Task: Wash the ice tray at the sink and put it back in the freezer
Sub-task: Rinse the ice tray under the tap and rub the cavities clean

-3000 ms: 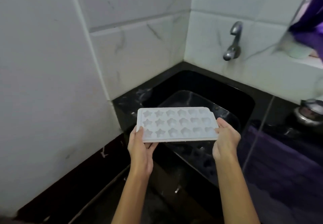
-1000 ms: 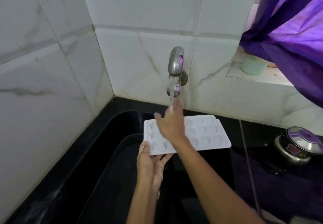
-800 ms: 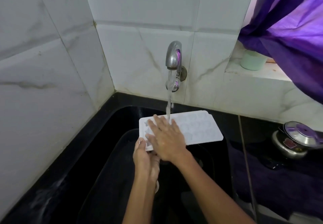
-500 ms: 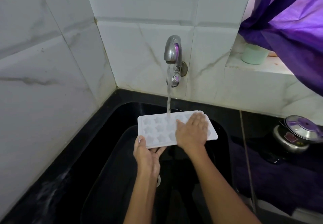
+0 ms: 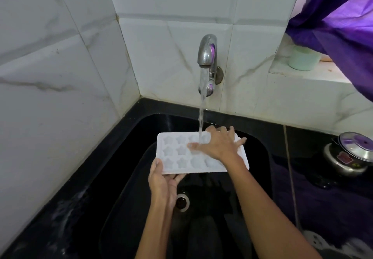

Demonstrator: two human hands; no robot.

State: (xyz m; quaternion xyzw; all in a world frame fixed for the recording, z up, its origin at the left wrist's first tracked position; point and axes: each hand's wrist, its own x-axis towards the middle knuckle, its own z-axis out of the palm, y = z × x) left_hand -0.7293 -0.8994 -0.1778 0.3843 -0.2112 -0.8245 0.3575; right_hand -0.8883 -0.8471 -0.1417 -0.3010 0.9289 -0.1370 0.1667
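A white ice tray (image 5: 177,153) with star-shaped cells is held level over the black sink (image 5: 260,143). My left hand (image 5: 163,182) grips its near left corner from below, thumb on the rim. My right hand (image 5: 221,144) lies flat on top of the tray's right half, fingers spread, covering those cells. Water runs from the chrome tap (image 5: 207,60) and lands on the tray beside my right thumb.
The sink's drain (image 5: 182,202) lies below my left wrist. White marble tiles wall the left and back. A steel pot with a lid (image 5: 351,153) stands on the dark counter at right. A pale green cup (image 5: 303,59) and a purple curtain (image 5: 343,22) are by the ledge.
My right hand turned on the tap, then came down on the tray and slid across it from left to right under the running water. The left hand kept its grip.
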